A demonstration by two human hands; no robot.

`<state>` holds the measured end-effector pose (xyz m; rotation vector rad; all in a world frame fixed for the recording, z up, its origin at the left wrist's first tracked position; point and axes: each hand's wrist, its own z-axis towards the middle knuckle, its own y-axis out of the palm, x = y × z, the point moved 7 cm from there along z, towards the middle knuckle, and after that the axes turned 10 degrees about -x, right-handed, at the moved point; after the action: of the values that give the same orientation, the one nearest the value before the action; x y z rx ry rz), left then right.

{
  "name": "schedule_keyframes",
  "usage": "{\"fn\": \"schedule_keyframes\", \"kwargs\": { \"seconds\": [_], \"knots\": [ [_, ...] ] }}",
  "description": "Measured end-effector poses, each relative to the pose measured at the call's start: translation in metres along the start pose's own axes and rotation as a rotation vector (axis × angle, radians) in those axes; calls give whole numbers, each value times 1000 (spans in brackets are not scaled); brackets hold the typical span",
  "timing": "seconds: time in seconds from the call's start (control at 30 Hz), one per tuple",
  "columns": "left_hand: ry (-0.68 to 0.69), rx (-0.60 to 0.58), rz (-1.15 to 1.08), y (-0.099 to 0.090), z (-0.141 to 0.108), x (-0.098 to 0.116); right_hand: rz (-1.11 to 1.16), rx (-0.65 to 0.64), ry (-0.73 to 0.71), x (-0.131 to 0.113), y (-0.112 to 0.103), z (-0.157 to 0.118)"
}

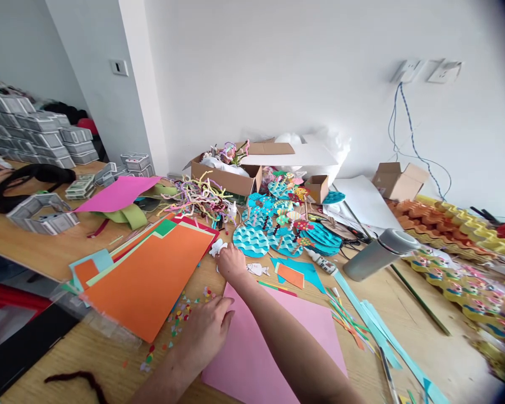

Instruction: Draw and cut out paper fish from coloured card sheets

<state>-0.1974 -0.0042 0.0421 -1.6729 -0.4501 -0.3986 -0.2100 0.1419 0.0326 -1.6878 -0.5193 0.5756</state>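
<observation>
head view: i see the pink sheet (pixel 273 342) as landmark, lying flat on the table (pixel 63 247). my left hand (pixel 208 328) presses spread on its left edge. my right hand (pixel 231 262) reaches past its far corner, fingers curled onto a small white cutout (pixel 217 247), nearer than the left.

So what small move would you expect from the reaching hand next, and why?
Probably closing the right hand on the small white paper cutout: its fingertips are at the cutout, while the left hand rests flat on the pink paper sheet.
</observation>
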Motion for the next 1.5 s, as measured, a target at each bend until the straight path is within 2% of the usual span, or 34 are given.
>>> {"fn": "schedule_keyframes", "kwargs": {
  "seconds": [0.17, 0.3, 0.43, 0.53, 0.67, 0.73, 0.8, 0.87, 0.97, 1.2, 1.5],
  "knots": [
    [11, 2, -12, 1, 0, 1, -5, 4, -30, -3, -1, 0],
    [17, 7, -16, 4, 2, -2, 46, 81, 17, 2, -20, -10],
    [36, 21, -26, 6, 3, -4, 156, 188, 111, 24, -48, -36],
    [53, 46, -40, 6, 3, -4, 290, 213, 163, 54, -55, -65],
    [87, 115, -62, 2, 1, -4, 524, 131, 133, 86, -42, -104],
    [95, 164, -94, -1, 0, -6, 766, 108, 129, 98, -32, -121],
    [105, 226, -144, -6, 0, -7, 1014, 95, 138, 103, -22, -136],
    [122, 294, -202, -11, -2, -7, 1148, 78, 145, 101, -13, -147],
    [193, 332, -271, -14, -4, -2, 1222, 46, 136, 93, -2, -159],
    [448, 276, -263, -8, -8, 20, 1229, -9, 114, 81, 8, -176],
    [545, 182, -329, -1, -10, 32, 1265, 12, 130, 77, 8, -198]
  ]
}}
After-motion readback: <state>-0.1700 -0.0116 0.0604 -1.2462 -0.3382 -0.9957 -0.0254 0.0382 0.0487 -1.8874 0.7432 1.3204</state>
